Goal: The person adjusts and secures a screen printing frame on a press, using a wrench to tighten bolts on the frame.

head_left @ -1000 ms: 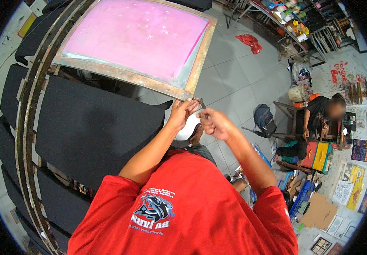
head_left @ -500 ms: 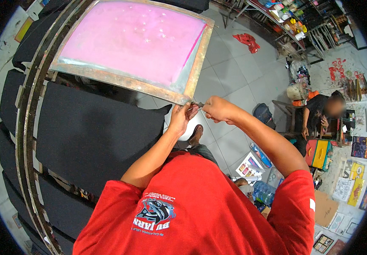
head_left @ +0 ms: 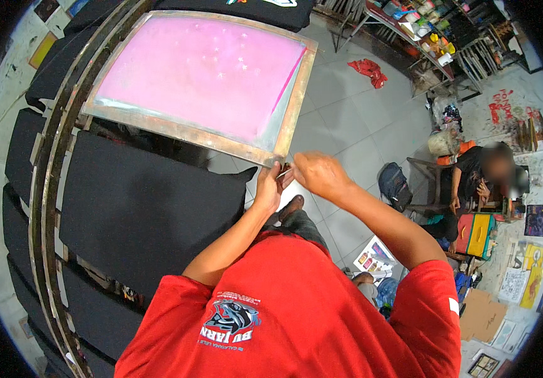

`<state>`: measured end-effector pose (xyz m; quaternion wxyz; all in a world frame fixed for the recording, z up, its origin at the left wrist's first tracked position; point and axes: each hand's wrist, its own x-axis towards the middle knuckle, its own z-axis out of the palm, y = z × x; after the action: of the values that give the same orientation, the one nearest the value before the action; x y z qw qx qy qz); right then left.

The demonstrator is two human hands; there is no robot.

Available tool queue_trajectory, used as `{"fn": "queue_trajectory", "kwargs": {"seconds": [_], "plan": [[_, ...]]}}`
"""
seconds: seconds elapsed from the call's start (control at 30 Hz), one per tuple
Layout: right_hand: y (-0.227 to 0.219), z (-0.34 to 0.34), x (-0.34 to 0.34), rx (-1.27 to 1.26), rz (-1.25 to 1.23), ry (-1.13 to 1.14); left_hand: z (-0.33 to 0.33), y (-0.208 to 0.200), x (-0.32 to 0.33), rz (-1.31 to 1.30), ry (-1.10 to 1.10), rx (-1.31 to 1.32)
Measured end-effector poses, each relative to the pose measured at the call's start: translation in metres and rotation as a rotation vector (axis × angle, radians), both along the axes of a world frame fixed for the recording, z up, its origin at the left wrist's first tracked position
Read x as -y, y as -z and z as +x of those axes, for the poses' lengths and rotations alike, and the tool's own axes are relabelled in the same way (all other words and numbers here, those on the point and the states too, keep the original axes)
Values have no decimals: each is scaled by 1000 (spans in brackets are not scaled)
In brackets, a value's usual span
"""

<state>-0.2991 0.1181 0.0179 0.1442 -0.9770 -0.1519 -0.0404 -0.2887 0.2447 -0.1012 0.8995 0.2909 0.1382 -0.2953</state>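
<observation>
A screen-printing frame (head_left: 300, 82) with a worn wooden border and a pink mesh (head_left: 183, 82) lies at upper left, small star shapes showing on the mesh. At its near right corner, my left hand (head_left: 268, 191) is raised, fingertips bent against the underside of the corner. My right hand (head_left: 322, 175) is closed beside it, just to the right. Between the two hands shows the thin, light shaft of a small tool (head_left: 284, 171), held in my right fist. Its handle is hidden by the fingers, so its exact kind is unclear.
Black cloth-covered boards (head_left: 139, 195) line a long metal rail (head_left: 46, 189) on the left. A red cloth (head_left: 368, 72) lies on the tiled floor. To the right are a dark backpack (head_left: 395, 184), a seated person (head_left: 469, 173) and a red-and-yellow box (head_left: 475, 235).
My right fist has turned over around the tool, and the shaft now looks lighter. My left hand stays at the frame corner. The whole view has shifted slightly.
</observation>
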Motion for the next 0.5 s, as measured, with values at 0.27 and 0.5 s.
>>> {"fn": "queue_trajectory", "kwargs": {"seconds": [0.27,0.5], "plan": [[46,71,62,-21,209,215,-1,3,-1,91,40,-51],[129,98,74,-383,725,377,-3,15,-3,143,-25,-83]]}}
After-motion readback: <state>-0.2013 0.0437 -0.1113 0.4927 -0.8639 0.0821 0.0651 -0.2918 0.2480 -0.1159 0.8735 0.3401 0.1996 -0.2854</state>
